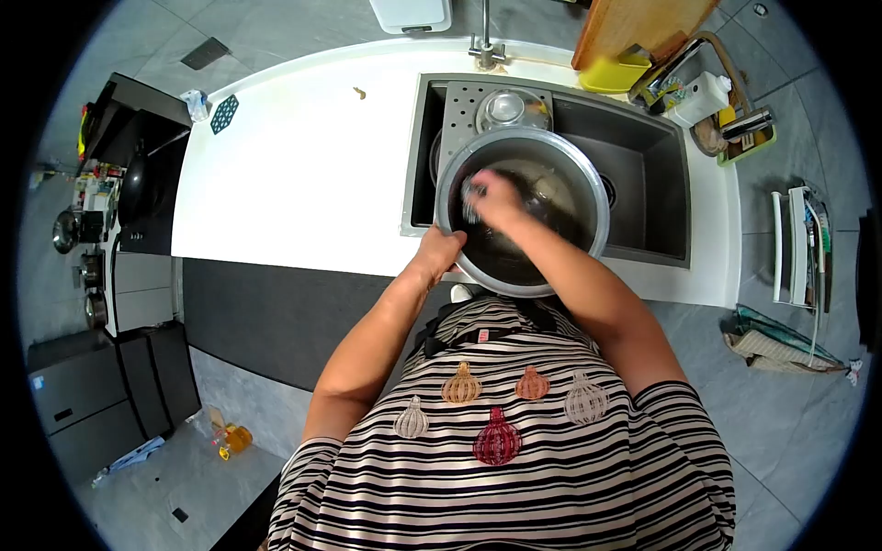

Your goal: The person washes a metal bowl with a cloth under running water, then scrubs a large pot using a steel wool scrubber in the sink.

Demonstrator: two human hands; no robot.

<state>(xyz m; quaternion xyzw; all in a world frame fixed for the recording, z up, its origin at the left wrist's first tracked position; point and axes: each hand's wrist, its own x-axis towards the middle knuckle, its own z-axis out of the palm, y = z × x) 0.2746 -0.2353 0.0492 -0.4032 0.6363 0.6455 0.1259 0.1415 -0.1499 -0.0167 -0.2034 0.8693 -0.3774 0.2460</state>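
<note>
A large round metal pot [593,188], dark and wet-looking inside, rests tilted over the sink [643,147]. At its near left rim, my left hand [444,248] is closed on the edge. My right hand [496,200] reaches inside, smeared by motion, its fingers closed around a silvery steel wool scrubber [470,200] against the left inner wall. The fingers partly hide the scrubber. Behind the pot, a glass lid [505,108] lies on the perforated drain tray [457,115].
A faucet [487,50] rises behind the sink. A yellow container [614,75], a white bottle [703,96] and a wooden board [634,32] stand at the back right. White countertop [294,184] extends left toward a black stove [152,184].
</note>
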